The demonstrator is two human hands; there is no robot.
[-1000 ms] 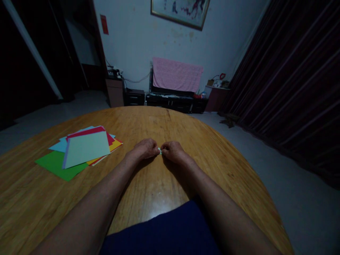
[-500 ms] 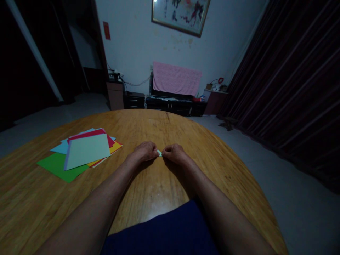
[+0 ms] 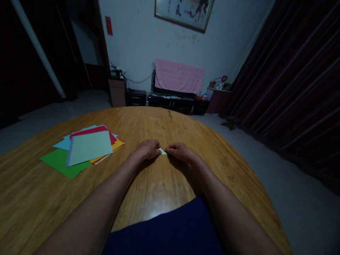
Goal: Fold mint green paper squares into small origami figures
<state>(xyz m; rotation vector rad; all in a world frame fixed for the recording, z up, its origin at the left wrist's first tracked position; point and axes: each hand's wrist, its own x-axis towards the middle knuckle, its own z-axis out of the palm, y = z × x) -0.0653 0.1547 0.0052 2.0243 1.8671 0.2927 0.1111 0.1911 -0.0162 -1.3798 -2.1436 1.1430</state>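
A small piece of pale green paper [image 3: 163, 151] shows between my two hands over the middle of the round wooden table [image 3: 148, 193]. My left hand [image 3: 149, 148] is closed on its left side, and the fingers cover part of it. At the paper's right tip, my right hand [image 3: 178, 150] has thumb and forefinger pinched together on it. How the paper is folded underneath the fingers is hidden.
Sheets of coloured paper lie in a loose pile at the left of the table, a pale green one [image 3: 91, 147] on top and a bright green one [image 3: 63, 163] at the front. Beyond the table stands a low black cabinet [image 3: 172, 103].
My right hand has shifted slightly outward to the right, so more of the small paper shows between the hands. The whole view has moved a little.
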